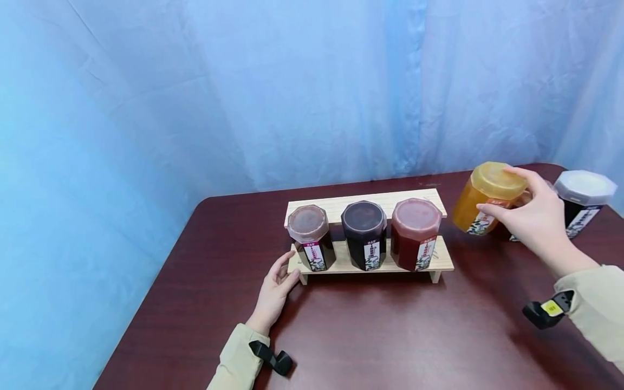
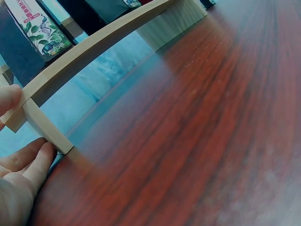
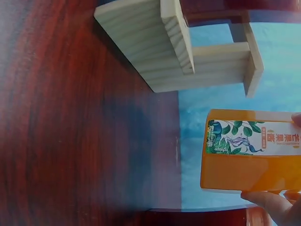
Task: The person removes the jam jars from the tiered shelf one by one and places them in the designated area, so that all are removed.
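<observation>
My right hand [image 1: 533,216] grips a jar of yellow mango jam [image 1: 468,203] near its lid, with the thumb on the near side. The jar is tilted and held above the table, right of a two-tier wooden rack [image 1: 348,265]. In the right wrist view, the jar's label [image 3: 254,138] faces the camera, and only fingertips show. My left hand [image 1: 273,295] holds the rack's left end, fingers at the shelf corner and by the front leg [image 2: 47,127]. On the lower shelf stand a brown jar [image 1: 312,238], a dark jar [image 1: 364,235] and a red jar [image 1: 416,235].
At the right stands a dark jar with a whitish lid [image 1: 582,203]. Another reddish jar beside it is mostly hidden behind my right hand. The dark red wooden table [image 1: 380,330] reaches back to a light blue curtain [image 1: 312,97].
</observation>
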A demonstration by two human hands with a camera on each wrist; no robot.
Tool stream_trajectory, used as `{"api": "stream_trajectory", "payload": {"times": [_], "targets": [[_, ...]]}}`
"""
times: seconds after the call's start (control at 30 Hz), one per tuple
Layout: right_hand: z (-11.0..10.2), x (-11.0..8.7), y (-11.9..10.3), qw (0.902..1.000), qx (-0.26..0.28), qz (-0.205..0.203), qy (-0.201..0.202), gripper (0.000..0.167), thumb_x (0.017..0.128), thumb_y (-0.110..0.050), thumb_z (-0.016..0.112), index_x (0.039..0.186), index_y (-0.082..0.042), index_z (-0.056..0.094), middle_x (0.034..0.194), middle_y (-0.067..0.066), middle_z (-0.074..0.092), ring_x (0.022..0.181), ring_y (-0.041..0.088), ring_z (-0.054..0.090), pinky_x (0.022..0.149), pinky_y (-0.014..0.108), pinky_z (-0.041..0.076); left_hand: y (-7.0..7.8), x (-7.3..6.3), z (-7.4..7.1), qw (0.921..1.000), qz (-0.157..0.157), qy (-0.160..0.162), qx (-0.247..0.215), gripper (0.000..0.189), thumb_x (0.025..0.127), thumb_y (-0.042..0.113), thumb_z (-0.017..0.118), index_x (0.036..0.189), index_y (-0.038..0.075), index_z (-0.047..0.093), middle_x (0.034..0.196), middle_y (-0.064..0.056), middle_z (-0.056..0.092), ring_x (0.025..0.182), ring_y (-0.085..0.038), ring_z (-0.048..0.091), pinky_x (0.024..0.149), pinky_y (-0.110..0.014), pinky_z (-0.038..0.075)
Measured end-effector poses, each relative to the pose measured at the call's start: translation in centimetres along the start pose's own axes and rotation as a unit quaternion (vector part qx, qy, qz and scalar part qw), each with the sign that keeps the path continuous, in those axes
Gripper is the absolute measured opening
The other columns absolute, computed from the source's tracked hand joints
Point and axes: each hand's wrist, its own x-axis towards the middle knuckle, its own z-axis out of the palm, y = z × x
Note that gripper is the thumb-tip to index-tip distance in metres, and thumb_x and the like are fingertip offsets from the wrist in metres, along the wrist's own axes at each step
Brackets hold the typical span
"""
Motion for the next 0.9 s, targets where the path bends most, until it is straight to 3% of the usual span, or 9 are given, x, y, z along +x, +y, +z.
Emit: {"api": "stream_trajectory", "payload": {"times": [0.2,0.33,0.43,0.47,0.57,0.63,0.7,0.77,0.9], "targets": [[1.3,-0.5,-0.2,0.9993,-0.009,-0.034,-0.013,0.077,0.072,-0.017,0.083,0.139,-0.012,0.045,0.119,0.018,0.054,0.082,-0.022,0.036,0.068,-0.002,0.031,0.1,0.2,-0.3,1.0,0.006,0.003,-0.004,0.05,0.093,0.004,0.056,0.14,0.002,0.039,0.126,-0.025,0.053,0.095,-0.002,0.058,0.086,-0.017,0.045],[1.8,-0.8,0.1,0.9986,-0.015,-0.034,-0.037,0.077,0.073,-0.019,0.081,0.14,-0.011,0.044,0.121,0.025,0.055,0.097,0.01,0.055,0.068,0.0,0.03,0.2,0.4,-0.2,1.0,0.004,0.0,-0.006,0.05,0.094,0.004,0.055,0.14,0.003,0.039,0.124,-0.024,0.054,0.094,-0.003,0.059,0.085,-0.017,0.045],[2.0,-0.9,0.5,0.9977,-0.021,-0.033,-0.055,0.078,0.074,-0.02,0.081,0.141,-0.008,0.042,0.121,0.028,0.054,0.1,0.038,0.052,0.065,-0.001,0.029,0.2,0.5,-0.1,1.0,0.002,-0.003,-0.005,0.05,0.094,0.005,0.056,0.141,0.004,0.039,0.124,-0.023,0.055,0.095,-0.003,0.059,0.085,-0.017,0.045],[2.1,-0.9,0.6,0.9974,-0.02,-0.034,-0.06,0.077,0.074,-0.02,0.081,0.141,-0.008,0.042,0.121,0.029,0.054,0.1,0.038,0.052,0.065,-0.001,0.029,0.2,0.5,0.0,1.0,0.003,-0.003,-0.005,0.05,0.094,0.005,0.056,0.141,0.004,0.039,0.124,-0.023,0.055,0.095,-0.003,0.059,0.086,-0.017,0.045],[2.3,-1.0,1.0,0.9967,-0.022,-0.035,-0.07,0.077,0.074,-0.019,0.081,0.14,-0.006,0.043,0.119,0.029,0.055,0.09,0.014,0.055,0.062,-0.001,0.031,0.1,0.5,0.0,0.9999,0.01,-0.003,0.0,0.05,0.094,0.006,0.056,0.141,0.002,0.039,0.122,-0.023,0.056,0.095,-0.002,0.059,0.086,-0.017,0.045],[2.3,-1.1,1.2,0.9964,-0.025,-0.034,-0.074,0.077,0.073,-0.018,0.081,0.139,-0.005,0.043,0.117,0.028,0.055,0.081,-0.005,0.049,0.06,0.0,0.033,0.1,0.5,0.0,0.9999,0.011,-0.004,0.0,0.05,0.094,0.006,0.056,0.141,0.002,0.038,0.122,-0.024,0.056,0.095,-0.002,0.059,0.086,-0.018,0.045],[2.3,-1.3,1.3,0.9963,-0.028,-0.029,-0.076,0.077,0.073,-0.018,0.081,0.139,-0.005,0.044,0.115,0.027,0.055,0.076,-0.014,0.039,0.058,0.002,0.034,0.1,0.4,0.0,0.9999,0.009,-0.005,-0.002,0.05,0.094,0.005,0.056,0.141,0.001,0.038,0.123,-0.024,0.055,0.095,-0.003,0.059,0.087,-0.018,0.045],[2.3,-1.3,1.3,0.996,-0.03,-0.023,-0.081,0.077,0.074,-0.019,0.081,0.139,-0.004,0.042,0.116,0.028,0.054,0.081,-0.004,0.048,0.057,0.001,0.033,0.1,0.3,0.0,1.0,0.004,-0.005,-0.003,0.05,0.094,0.004,0.055,0.141,0.003,0.039,0.124,-0.025,0.055,0.095,-0.003,0.059,0.087,-0.018,0.045],[2.4,-1.3,1.2,0.9953,-0.033,-0.017,-0.089,0.077,0.076,-0.02,0.079,0.14,-0.004,0.04,0.118,0.028,0.052,0.096,0.034,0.053,0.059,0.001,0.032,0.3,0.1,-0.1,1.0,-0.007,0.0,-0.003,0.049,0.094,0.004,0.055,0.141,0.006,0.04,0.127,-0.025,0.053,0.096,-0.003,0.058,0.087,-0.017,0.044]]}}
